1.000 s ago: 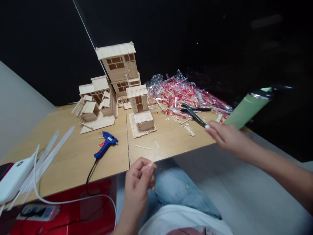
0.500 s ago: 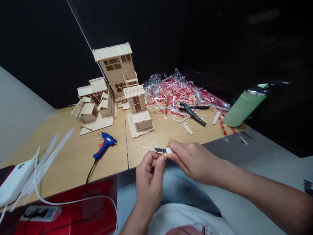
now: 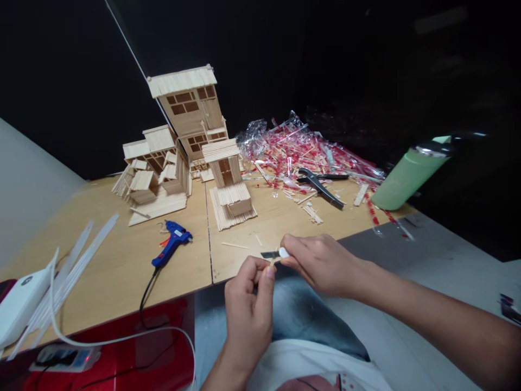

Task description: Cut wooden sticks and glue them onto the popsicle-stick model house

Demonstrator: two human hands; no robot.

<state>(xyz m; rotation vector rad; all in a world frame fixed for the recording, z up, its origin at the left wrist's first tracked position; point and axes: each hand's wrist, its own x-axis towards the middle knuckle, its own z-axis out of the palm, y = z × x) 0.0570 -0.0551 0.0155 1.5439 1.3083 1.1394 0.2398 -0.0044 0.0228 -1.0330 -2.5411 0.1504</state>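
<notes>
One small stick [image 3: 273, 262] sat pinched in my left hand [image 3: 248, 296]; my right hand [image 3: 317, 260], curled round a knife [image 3: 284, 252], held its blade [image 3: 268, 254] leftward by the stick's tip.

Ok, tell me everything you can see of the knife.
The knife shows a short, dark blade, metal by its look, with a white, rounded piece at its base. The rest is hidden in the right hand, which grips it. The blade is exposed and points left, roughly level in the picture, just beyond the thumb and fingers of the left hand. A small pale stick pinched there lies right by it; whether the two touch is too small to tell.
</notes>
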